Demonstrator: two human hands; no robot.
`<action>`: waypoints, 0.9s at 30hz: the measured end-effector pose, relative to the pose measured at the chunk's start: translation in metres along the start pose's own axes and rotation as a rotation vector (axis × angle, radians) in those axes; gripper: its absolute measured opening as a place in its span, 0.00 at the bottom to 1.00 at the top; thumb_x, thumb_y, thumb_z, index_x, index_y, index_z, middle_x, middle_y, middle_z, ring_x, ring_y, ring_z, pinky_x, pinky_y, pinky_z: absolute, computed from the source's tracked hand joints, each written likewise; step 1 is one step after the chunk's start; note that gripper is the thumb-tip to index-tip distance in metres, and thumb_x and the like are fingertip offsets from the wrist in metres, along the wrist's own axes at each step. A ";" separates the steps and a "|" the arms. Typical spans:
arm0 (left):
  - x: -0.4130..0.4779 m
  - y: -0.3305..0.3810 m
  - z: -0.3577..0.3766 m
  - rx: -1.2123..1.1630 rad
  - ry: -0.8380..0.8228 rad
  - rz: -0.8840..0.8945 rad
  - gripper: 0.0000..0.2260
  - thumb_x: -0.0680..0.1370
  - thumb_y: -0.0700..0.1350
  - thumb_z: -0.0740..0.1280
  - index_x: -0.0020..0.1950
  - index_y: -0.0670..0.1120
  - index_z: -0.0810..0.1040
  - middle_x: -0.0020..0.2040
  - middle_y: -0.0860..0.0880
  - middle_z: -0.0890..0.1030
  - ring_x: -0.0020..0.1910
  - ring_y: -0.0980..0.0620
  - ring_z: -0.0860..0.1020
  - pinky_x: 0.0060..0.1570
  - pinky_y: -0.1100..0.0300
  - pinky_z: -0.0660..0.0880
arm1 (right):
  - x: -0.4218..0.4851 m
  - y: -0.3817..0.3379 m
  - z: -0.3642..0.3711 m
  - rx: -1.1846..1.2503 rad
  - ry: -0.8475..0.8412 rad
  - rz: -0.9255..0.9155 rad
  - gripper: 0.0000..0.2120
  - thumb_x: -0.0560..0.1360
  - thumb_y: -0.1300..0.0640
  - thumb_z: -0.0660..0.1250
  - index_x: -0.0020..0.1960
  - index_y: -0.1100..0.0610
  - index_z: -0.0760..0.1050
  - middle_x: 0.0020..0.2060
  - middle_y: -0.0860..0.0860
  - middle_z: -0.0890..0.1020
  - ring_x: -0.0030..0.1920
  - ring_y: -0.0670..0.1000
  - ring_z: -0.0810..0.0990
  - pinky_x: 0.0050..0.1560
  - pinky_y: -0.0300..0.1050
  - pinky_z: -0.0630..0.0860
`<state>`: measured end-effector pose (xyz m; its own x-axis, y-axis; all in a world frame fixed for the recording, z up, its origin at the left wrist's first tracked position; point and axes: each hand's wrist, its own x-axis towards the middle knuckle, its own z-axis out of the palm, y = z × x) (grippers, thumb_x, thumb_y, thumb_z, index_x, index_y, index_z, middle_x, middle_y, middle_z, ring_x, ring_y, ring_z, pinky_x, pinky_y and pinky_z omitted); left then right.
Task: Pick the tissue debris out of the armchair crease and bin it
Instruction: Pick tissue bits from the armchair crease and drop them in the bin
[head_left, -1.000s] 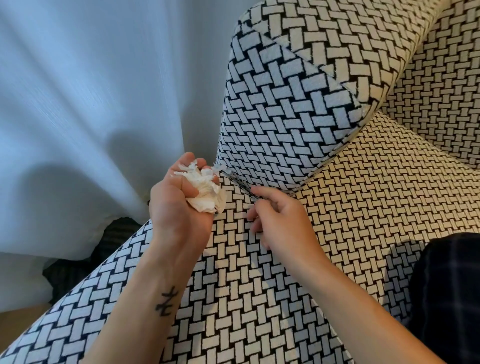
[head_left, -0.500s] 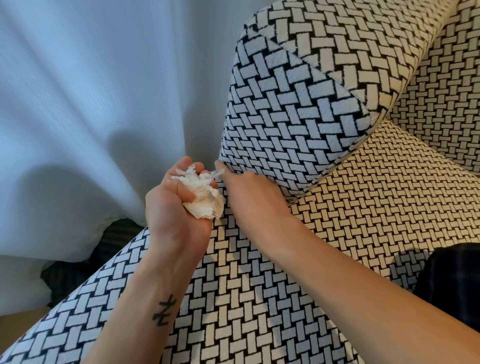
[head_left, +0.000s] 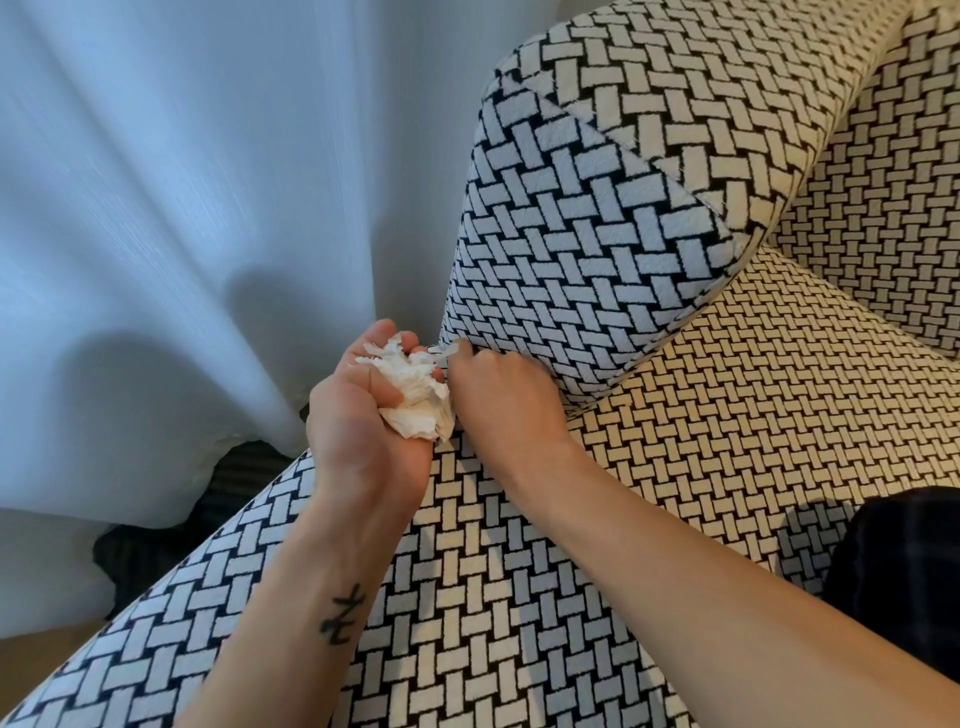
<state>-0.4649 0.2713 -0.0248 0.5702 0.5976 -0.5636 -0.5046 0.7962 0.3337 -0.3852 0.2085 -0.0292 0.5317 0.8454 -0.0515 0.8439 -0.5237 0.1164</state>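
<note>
Loosely, left hand (head_left: 363, 421) cups tissue wad (head_left: 418, 397) lengthwise along palm, right hand (head_left: 501, 389) pinches shred (head_left: 438, 355) at crease (head_left: 602, 397)

You wear the only camera on your head. It looks forward and down at the armchair (head_left: 727, 493). It sees wide and is very near: your left hand (head_left: 358, 431) and right hand (head_left: 498, 400) sit in the middle, and the curtain (head_left: 182, 208) fills the left side
</note>
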 end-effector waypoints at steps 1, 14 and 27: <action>0.001 0.000 0.000 0.003 0.007 0.001 0.27 0.60 0.30 0.50 0.54 0.42 0.77 0.46 0.43 0.77 0.40 0.48 0.76 0.37 0.58 0.78 | -0.002 0.001 -0.001 0.007 0.010 -0.007 0.13 0.83 0.66 0.53 0.65 0.61 0.69 0.53 0.56 0.83 0.53 0.59 0.84 0.42 0.48 0.73; -0.003 -0.002 -0.001 0.122 -0.013 -0.061 0.28 0.61 0.30 0.50 0.56 0.42 0.76 0.47 0.43 0.77 0.42 0.46 0.75 0.48 0.53 0.76 | -0.063 0.022 0.016 0.827 0.291 0.210 0.09 0.82 0.56 0.64 0.59 0.51 0.80 0.50 0.41 0.81 0.48 0.37 0.79 0.48 0.31 0.75; -0.016 -0.033 -0.003 0.270 -0.209 -0.174 0.26 0.72 0.28 0.51 0.64 0.41 0.78 0.53 0.44 0.83 0.53 0.48 0.82 0.53 0.56 0.81 | -0.065 0.011 0.002 1.011 0.317 0.191 0.15 0.84 0.56 0.60 0.68 0.54 0.78 0.53 0.43 0.73 0.57 0.43 0.76 0.59 0.39 0.75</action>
<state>-0.4590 0.2349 -0.0291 0.7663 0.4350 -0.4728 -0.2150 0.8671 0.4494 -0.4106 0.1472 -0.0269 0.7411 0.6529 0.1565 0.4937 -0.3719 -0.7861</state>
